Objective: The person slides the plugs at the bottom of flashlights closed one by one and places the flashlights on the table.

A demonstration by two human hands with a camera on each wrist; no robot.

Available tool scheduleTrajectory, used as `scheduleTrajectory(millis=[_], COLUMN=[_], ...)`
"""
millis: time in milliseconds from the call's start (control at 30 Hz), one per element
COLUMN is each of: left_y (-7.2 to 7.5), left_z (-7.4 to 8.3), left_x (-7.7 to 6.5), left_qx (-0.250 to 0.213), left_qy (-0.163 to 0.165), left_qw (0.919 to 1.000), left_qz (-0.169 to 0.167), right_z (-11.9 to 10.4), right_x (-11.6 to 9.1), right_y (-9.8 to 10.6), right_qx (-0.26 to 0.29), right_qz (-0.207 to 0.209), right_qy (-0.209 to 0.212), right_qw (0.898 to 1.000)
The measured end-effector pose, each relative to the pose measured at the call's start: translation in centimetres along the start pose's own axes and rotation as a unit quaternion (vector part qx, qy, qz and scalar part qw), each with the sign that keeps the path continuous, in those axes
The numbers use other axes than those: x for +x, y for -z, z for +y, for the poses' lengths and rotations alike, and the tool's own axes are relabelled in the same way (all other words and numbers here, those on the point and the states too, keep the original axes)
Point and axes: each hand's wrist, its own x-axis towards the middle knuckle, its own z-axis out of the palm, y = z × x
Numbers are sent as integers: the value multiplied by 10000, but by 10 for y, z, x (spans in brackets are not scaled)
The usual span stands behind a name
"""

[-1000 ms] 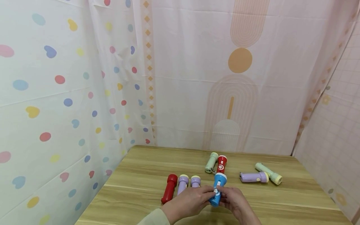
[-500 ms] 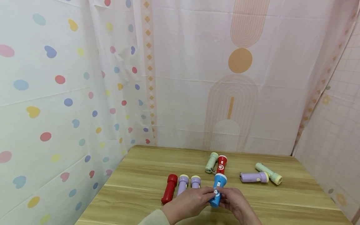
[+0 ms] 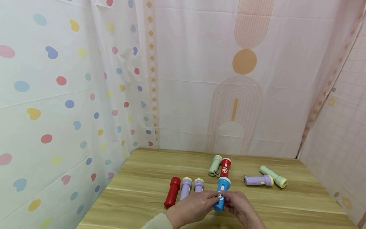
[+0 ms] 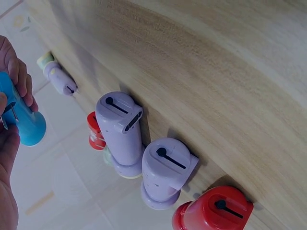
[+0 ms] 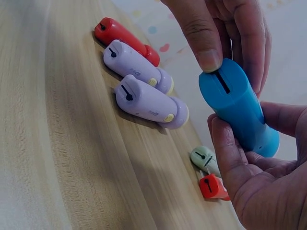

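A blue flashlight [image 3: 224,183] with a white rim is held above the tabletop between both hands. My left hand [image 3: 197,205] pinches its near end from the left, and in the right wrist view the thumb presses beside the black slot in its end cap. From the right, my right hand [image 3: 238,203] curls its fingers and thumb round the body [image 5: 244,124]. In the left wrist view, thin metal prongs [image 4: 14,114] stick out of the flashlight close to the left thumb. Left of the hands lie a red flashlight [image 3: 172,192] and two purple flashlights [image 3: 186,186], side by side.
Behind the blue flashlight, a pale green flashlight [image 3: 215,165] and a red flashlight [image 3: 225,167] lie close together. At the right, a purple flashlight [image 3: 258,180] touches another pale green one [image 3: 273,176]. Patterned curtains [image 3: 183,95] stand around the wooden table [image 3: 143,168].
The blue flashlight has shifted very slightly toward the front edge. Both hands keep their hold on it, and the other flashlights have not moved.
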Motion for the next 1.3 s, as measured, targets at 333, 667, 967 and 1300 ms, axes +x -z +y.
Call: scheduleTrajectory(millis=[333,667,967,1300], left_y=[0,-4,-4,-6], left_z=[3,3,5,5], left_x=[-1,-1,-1,-2], left_qx=[-91,9,26,106], left_qy=[113,96,72,59], left_qw=[9998,10000,10000,9999], left_qz=[-121,-19,-29,21], right_z=[1,1,0,1], right_x=[0,0,0,0], right_y=[0,-1,-4,-5], right_qx=[28,54,-5,-13], right_qz=[-13,77,170,206], right_qy=[-22,-64,-173,-195], right_qw=[10000,9999,9997,9996])
